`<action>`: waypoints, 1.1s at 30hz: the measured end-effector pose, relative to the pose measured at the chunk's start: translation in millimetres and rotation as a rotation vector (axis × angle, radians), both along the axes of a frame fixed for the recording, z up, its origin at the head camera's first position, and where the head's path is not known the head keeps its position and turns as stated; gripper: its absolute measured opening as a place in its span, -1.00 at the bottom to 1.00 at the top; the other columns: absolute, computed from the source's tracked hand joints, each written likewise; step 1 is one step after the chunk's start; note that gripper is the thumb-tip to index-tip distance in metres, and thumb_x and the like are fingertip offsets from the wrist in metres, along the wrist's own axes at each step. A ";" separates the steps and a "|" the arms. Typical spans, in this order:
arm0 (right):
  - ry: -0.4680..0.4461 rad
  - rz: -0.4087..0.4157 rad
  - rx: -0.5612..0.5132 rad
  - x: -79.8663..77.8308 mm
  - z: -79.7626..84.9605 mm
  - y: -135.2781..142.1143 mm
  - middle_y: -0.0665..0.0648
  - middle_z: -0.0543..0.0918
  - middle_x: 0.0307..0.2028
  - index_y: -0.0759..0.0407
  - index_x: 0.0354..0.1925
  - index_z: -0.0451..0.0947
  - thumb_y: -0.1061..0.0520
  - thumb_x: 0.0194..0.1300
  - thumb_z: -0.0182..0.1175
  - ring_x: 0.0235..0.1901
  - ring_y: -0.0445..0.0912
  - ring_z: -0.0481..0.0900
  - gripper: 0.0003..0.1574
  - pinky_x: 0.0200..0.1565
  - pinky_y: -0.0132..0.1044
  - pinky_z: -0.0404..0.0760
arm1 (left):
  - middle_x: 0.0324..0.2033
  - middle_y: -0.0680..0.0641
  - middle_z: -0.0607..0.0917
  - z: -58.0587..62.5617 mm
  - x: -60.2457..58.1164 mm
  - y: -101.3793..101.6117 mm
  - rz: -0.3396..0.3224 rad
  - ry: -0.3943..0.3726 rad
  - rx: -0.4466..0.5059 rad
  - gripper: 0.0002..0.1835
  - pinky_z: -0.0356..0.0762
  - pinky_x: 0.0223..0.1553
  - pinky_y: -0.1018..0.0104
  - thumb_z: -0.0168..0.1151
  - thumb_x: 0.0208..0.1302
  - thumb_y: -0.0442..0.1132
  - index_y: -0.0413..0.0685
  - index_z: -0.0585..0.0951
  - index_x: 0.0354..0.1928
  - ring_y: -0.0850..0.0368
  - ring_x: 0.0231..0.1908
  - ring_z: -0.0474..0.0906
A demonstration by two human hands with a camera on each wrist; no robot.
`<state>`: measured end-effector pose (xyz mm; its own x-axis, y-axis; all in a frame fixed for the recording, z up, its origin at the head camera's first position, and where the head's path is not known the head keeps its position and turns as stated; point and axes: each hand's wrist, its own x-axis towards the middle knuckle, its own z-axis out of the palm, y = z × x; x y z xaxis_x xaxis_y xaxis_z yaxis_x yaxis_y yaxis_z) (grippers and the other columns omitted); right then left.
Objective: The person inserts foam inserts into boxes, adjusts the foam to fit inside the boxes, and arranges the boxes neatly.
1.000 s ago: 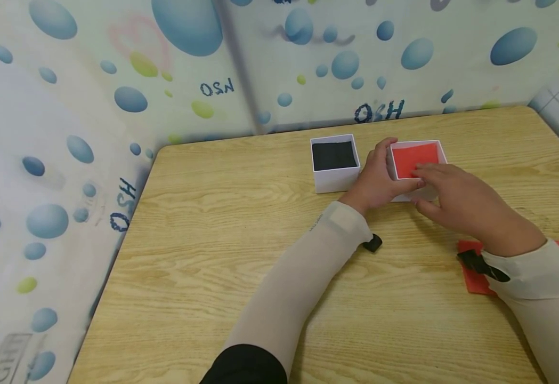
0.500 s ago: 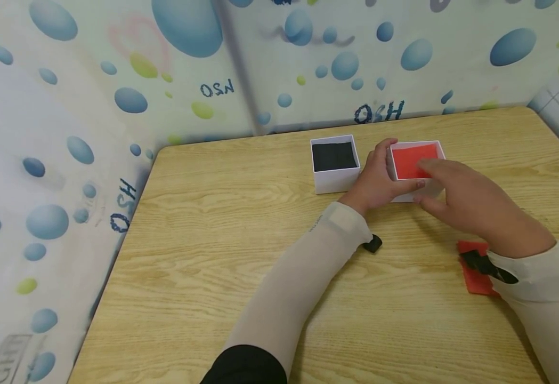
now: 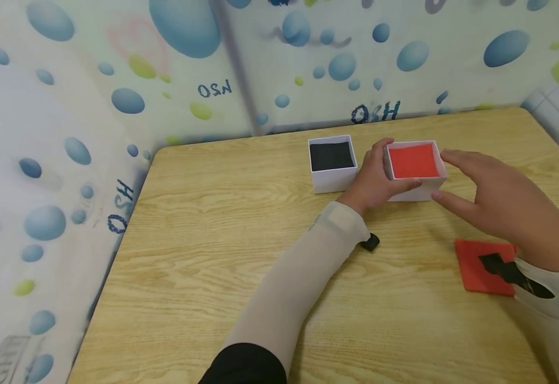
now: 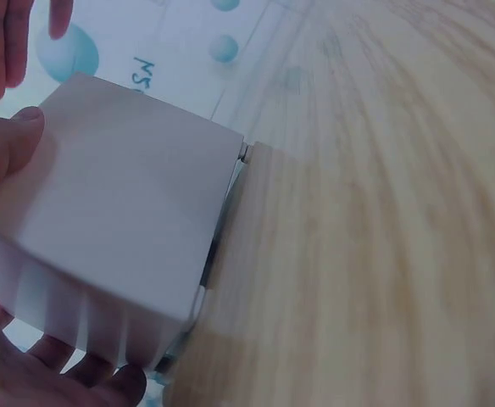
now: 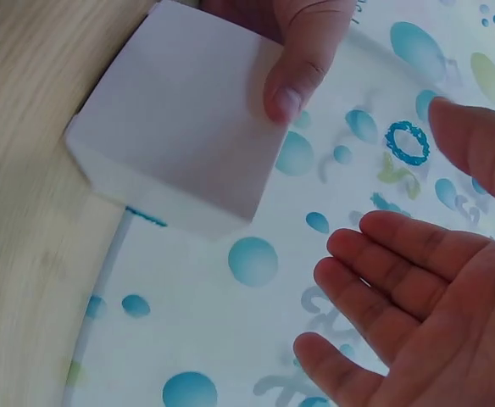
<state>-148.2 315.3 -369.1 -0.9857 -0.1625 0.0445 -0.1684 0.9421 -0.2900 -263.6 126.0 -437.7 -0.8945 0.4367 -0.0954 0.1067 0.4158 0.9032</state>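
My left hand (image 3: 372, 180) grips the left side of a white square box (image 3: 431, 186), thumb across its front wall. Inside that box lies a flat red sheet (image 3: 413, 161), just below the rim; whether it is cloth or paper I cannot tell. In the left wrist view the thumb presses the front face of the box (image 4: 129, 186) and the fingers reach round its side. My right hand (image 3: 504, 202) hovers to the right of the box, fingers extended and holding nothing. Its bare palm (image 5: 451, 331) faces the box in the right wrist view, apart from it.
Left of my left hand stands another white box (image 3: 334, 181) with a black sheet (image 3: 331, 156) inside. A folded red piece (image 3: 483, 266) lies on the wooden table (image 3: 202, 240), partly under the right sleeve. A patterned wall covering (image 3: 241, 114) rises behind the table.
My right hand has lifted away from the red sheet in the box and moved right, its fingers spreading. The left hand keeps its hold on the box.
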 end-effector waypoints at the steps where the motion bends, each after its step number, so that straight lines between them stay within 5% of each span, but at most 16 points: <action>1: -0.004 -0.002 -0.004 2.4 0.4 2.5 0.56 0.32 0.45 0.33 0.60 0.15 -0.09 0.41 0.40 0.37 0.51 0.29 0.07 0.25 0.57 0.33 | 0.31 0.24 0.42 -0.1 -0.6 -0.1 0.002 0.001 -0.003 0.12 0.62 0.15 0.40 0.66 0.12 -0.03 0.47 0.10 0.59 0.38 0.21 0.35; 9: -0.036 -0.027 0.009 22.8 -3.4 26.9 0.61 0.35 0.41 0.39 0.56 0.19 -0.11 0.38 0.44 0.32 0.54 0.30 0.08 0.22 0.56 0.32 | 0.28 0.22 0.42 -0.4 -6.2 -3.4 0.002 -0.004 0.000 0.12 0.63 0.10 0.43 0.65 0.13 -0.02 0.46 0.10 0.59 0.37 0.18 0.37; 20: -0.122 -0.016 0.126 51.1 -29.2 59.1 0.68 0.44 0.29 0.50 0.43 0.32 -0.16 0.09 0.64 0.16 0.57 0.50 0.23 0.06 0.49 0.52 | 0.27 0.19 0.43 -3.6 -6.7 -2.4 -0.017 -0.006 0.035 0.10 0.65 0.05 0.44 0.65 0.13 -0.03 0.44 0.11 0.58 0.35 0.16 0.39; 33: -0.270 0.064 0.159 70.1 -59.2 87.9 0.65 0.49 0.26 0.55 0.34 0.39 -0.35 -0.23 0.72 0.23 0.58 0.39 0.45 0.18 0.49 0.45 | 0.29 0.19 0.42 -5.5 -3.4 1.0 -0.012 -0.007 0.028 0.11 0.66 0.07 0.41 0.65 0.14 -0.03 0.44 0.09 0.59 0.33 0.18 0.37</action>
<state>-78.1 403.1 -428.3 -0.9458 -0.2085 -0.2488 -0.1659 0.9692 -0.1819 -266.9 127.0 -443.3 -0.8884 0.4502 -0.0892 0.1052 0.3889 0.9153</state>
